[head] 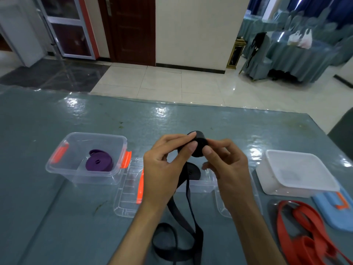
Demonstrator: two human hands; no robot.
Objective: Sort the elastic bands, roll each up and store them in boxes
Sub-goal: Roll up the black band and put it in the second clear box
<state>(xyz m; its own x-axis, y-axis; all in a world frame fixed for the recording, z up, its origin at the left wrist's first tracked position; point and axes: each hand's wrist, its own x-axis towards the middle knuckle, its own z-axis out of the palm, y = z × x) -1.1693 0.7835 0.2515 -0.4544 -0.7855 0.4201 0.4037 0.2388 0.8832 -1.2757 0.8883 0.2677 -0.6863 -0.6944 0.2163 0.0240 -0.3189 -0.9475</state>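
Note:
My left hand point(166, 165) and my right hand point(225, 165) both pinch a partly rolled black elastic band point(198, 145) above the middle clear box point(198, 185). Its loose tail point(177, 245) hangs down and loops on the table near me. Another rolled black band point(193, 170) lies inside that middle box, partly hidden by my hands. A rolled purple band point(98, 163) sits in the left clear box point(63, 169) with orange clips. Loose red-orange bands point(305, 236) lie heaped at the right front.
A white opaque box point(298, 173) stands at the right, with a blue lid point(336, 209) in front of it. Clear lids point(128, 197) lie beside the middle box. The table's blue-grey glossy top point(57, 226) reaches to a far edge, tiled floor beyond.

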